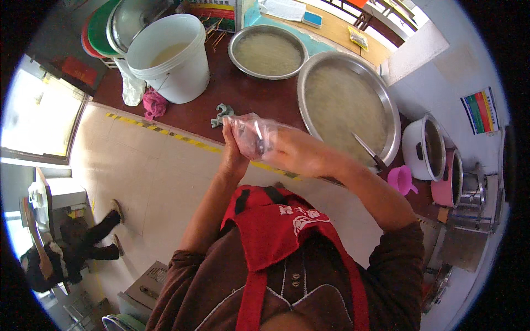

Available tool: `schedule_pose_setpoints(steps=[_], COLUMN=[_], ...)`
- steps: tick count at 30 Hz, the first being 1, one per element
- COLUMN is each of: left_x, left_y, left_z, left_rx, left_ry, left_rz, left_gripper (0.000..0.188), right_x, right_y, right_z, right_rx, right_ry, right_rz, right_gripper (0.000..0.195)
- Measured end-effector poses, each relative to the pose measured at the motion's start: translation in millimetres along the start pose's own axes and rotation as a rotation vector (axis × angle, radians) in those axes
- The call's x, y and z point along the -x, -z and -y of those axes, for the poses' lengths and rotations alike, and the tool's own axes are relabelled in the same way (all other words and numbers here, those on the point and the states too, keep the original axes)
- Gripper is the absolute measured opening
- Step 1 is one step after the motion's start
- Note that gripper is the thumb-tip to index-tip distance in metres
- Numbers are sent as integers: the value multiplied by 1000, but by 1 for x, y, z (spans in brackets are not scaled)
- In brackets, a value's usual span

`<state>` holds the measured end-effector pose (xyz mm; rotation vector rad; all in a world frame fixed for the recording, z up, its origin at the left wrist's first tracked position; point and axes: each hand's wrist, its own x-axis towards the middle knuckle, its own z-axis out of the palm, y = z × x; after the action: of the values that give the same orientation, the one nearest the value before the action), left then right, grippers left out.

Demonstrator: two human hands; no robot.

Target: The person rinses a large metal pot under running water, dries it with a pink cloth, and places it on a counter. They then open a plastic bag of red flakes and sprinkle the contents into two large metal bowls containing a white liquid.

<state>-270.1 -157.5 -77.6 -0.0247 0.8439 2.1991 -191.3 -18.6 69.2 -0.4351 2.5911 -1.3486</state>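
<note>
My left hand (235, 153) is upright at the near edge of the dark red table and grips the end of a clear plastic bag (258, 134). Inside or against the film is my right hand (290, 151), blurred, its fingers partly hidden by the plastic; whether they are closed cannot be told. A grey-green crumpled cloth (223, 115) lies just beyond my left hand. To the right stands a large metal basin (304, 97) of cloudy, pale contents, with a knife (366, 149) over its near rim. A smaller metal basin (267, 76) with similar contents is behind.
A white plastic bucket (186, 78) and a pink plastic bag (154, 103) are at the left of the table. Rightward are a pink plastic scoop (399, 180), a white pot (414, 147) and a pink pot (445, 186). Another person (78, 248) is at the lower left.
</note>
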Motion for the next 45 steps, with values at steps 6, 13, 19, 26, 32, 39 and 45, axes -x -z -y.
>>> schedule_pose_setpoints(steps=[6, 13, 19, 26, 32, 39, 45], left_x=[8, 19, 9, -21, -34, -61, -75], left_y=[40, 20, -14, -23, -80, -92, -68], left_z=[-18, -27, -40, -19, -9, 31, 69], left_rx=[-681, -372, -369, -580, -264, -564, 2], left_ry=[109, 60, 83, 77, 157, 40, 231], left_rz=[-64, 4, 92, 139, 205, 186, 198], left_gripper=[58, 51, 70, 69, 54, 50, 55], right_x=[1, 5, 19, 33, 49, 60, 68], right_y=[7, 17, 13, 21, 22, 40, 77], right_z=[-51, -62, -95, -107, -157, -179, -195], right_rx=[-350, -812, -1034, -1167, -1311, -1485, -1241], right_ry=[-59, -244, -277, -335, -335, -333, -511], right_rz=[-109, -30, -167, -271, -354, -410, -276], right_gripper=[40, 56, 58, 51, 38, 32, 29])
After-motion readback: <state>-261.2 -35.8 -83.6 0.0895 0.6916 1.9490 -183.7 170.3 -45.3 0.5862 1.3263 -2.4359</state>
